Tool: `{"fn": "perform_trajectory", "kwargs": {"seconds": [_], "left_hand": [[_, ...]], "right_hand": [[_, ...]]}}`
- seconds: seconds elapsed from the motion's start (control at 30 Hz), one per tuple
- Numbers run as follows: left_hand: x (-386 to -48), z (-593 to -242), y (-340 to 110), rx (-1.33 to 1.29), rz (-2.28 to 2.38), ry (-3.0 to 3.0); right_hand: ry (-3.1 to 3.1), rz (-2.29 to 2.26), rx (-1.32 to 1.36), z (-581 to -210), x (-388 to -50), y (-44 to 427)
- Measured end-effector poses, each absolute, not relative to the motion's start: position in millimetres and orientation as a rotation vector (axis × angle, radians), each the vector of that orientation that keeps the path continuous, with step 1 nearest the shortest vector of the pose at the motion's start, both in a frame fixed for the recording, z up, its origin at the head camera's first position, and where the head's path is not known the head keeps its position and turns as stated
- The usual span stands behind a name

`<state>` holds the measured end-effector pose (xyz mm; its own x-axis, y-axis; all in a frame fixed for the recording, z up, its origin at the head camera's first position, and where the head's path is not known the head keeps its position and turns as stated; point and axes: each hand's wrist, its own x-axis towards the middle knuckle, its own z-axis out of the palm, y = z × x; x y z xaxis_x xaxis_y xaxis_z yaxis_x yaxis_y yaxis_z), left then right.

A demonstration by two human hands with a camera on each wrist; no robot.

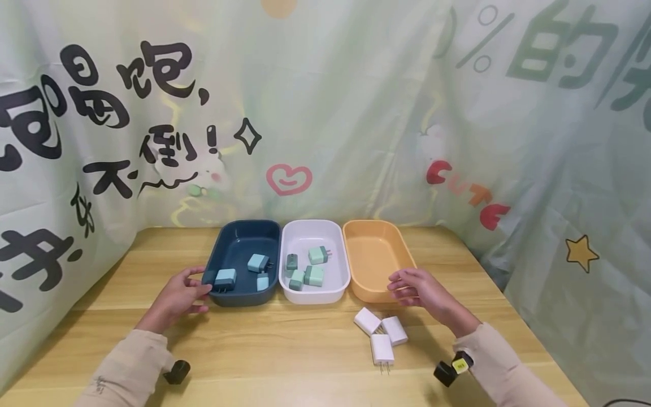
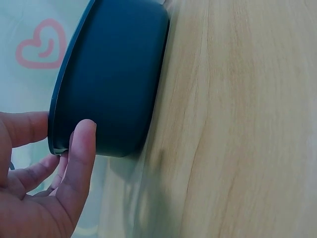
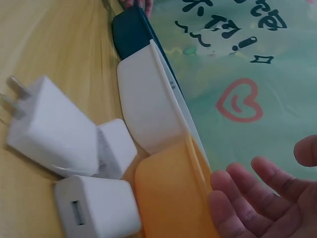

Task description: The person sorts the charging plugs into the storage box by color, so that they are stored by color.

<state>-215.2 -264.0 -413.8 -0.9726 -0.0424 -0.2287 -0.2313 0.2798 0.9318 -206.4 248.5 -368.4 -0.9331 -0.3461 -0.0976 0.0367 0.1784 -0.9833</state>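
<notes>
My left hand (image 1: pixel 178 297) is at the outer front corner of a dark blue tray (image 1: pixel 243 240). Its index fingertip touches the rim, and the thumb (image 2: pixel 81 158) extends over the outer wall. At the right, my right hand (image 1: pixel 419 288) has loosely bent, spread fingers beside the outer side of an orange tray (image 1: pixel 376 254); contact is hard to tell. Between these trays stands a white tray (image 1: pixel 312 234). Three light blue chargers (image 1: pixel 225 278) lie in the dark blue tray, and several green chargers (image 1: pixel 313 275) in the white one.
Three white USB chargers (image 1: pixel 382 349) lie close together on the wooden table (image 1: pixel 254 356), in front of the orange tray. A printed curtain (image 1: pixel 346 113) hangs behind the trays and along both sides. Black wrist devices (image 1: pixel 177 372) sit near both sleeves.
</notes>
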Motion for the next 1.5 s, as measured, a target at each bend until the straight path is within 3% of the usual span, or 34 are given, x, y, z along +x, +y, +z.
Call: {"fn": "perform_trajectory", "kwargs": {"seconds": [0.3,0.6,1.2,1.5], "left_hand": [[-214.6,-412.5,-263.7,-0.262,1.766,2.378],[-216.5,-415.5,-265.1,-0.251,1.777,2.372],[-214.7,-415.3,-263.4,-0.232,1.794,2.368],[-215.7,-414.4,-264.1,-0.236,1.796,2.364]], "right_hand": [[2.121,-1.913,-0.199,-385.5,-189.3,263.8],[2.294,-1.695,-0.053,-410.8,-184.2,263.5],[2.485,-1.373,-0.303,-430.2,-184.5,261.3],[2.531,-1.354,-0.270,-428.4,-183.7,259.8]]}}
